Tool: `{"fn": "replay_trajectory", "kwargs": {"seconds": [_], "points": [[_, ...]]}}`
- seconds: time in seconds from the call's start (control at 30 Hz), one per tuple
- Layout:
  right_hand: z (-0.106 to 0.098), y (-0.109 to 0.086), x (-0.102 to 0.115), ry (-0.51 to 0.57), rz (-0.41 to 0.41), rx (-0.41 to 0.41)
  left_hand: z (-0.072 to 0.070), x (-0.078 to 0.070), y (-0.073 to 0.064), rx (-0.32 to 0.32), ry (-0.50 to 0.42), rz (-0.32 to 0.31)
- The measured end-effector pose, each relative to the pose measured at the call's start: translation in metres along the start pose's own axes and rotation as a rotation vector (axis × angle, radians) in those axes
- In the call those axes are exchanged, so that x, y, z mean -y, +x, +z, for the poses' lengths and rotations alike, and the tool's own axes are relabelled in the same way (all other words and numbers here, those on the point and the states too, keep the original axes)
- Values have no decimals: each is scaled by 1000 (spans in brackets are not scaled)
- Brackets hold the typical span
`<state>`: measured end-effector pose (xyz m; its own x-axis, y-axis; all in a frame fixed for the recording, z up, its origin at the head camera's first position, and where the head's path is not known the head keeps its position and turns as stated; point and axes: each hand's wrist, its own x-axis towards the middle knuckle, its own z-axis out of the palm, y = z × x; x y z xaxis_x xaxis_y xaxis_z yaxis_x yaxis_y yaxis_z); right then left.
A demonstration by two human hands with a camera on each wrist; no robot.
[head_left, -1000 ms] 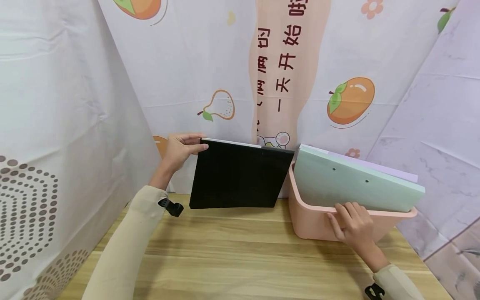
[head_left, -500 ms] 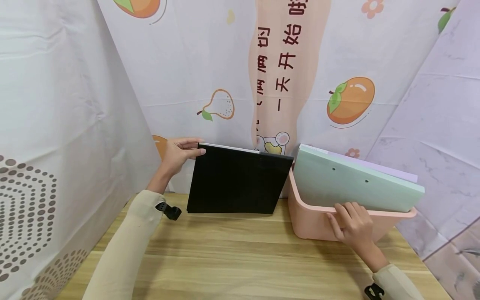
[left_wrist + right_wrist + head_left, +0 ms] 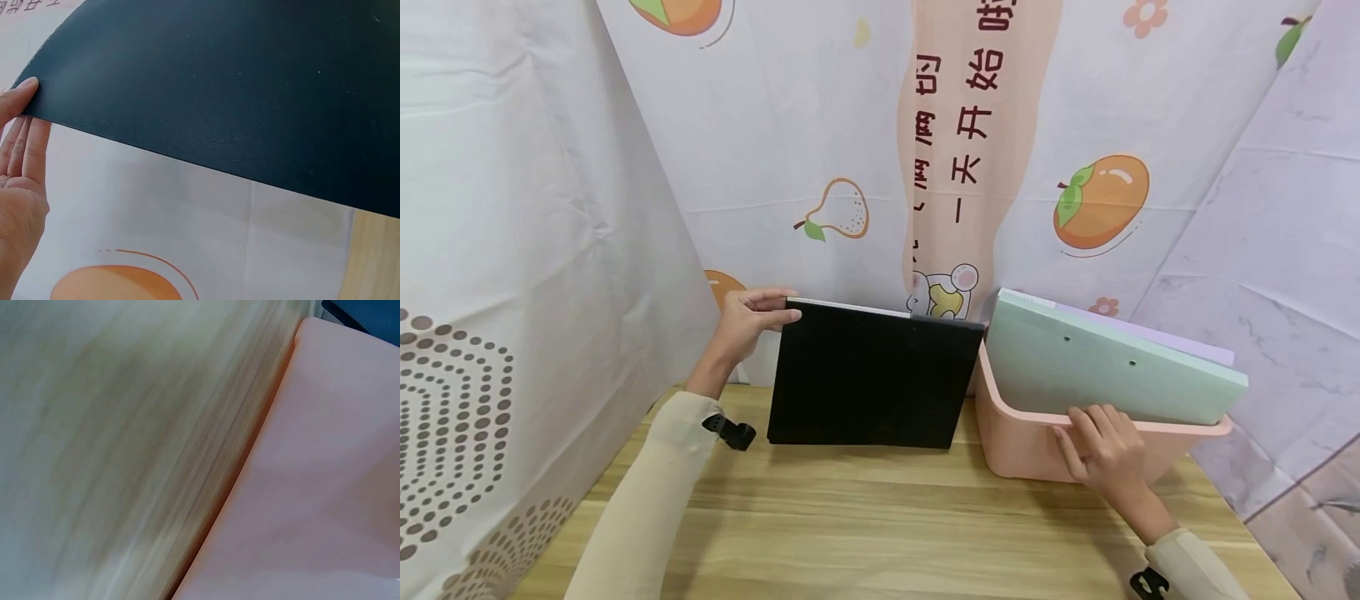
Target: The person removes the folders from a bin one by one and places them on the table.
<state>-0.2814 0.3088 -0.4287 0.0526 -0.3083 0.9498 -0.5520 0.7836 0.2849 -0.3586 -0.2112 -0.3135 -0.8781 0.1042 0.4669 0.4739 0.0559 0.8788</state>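
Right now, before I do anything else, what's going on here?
A person's left hand pinches the top corner of a black folder, held upright outside and to the left of a pink bin. The right hand holds the bin's front rim. A mint green folder and a lilac one behind it lean inside the bin. Whether the black folder's lower edge touches the table, I can't tell.

folder [image 3: 876, 375]: black | bin [image 3: 1018, 450]: pink | binder [image 3: 1105, 375]: mint | table [image 3: 880, 525]: woodgrain

Head camera looks down; left wrist (nearer) shares the folder [image 3: 876, 375].
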Motion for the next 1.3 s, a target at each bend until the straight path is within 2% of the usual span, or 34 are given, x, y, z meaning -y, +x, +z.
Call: {"fn": "replay_trajectory", "kwargs": {"seconds": [0.43, 0.63, 1.3], "points": [[-2, -2, -1, 4, -6, 3, -6, 11, -10, 11, -17, -71], [-1, 0, 0, 8, -9, -8, -8, 16, -13, 18, 36, -102], [0, 0, -1, 5, -6, -7, -8, 28, -16, 35, 67, -144]]}}
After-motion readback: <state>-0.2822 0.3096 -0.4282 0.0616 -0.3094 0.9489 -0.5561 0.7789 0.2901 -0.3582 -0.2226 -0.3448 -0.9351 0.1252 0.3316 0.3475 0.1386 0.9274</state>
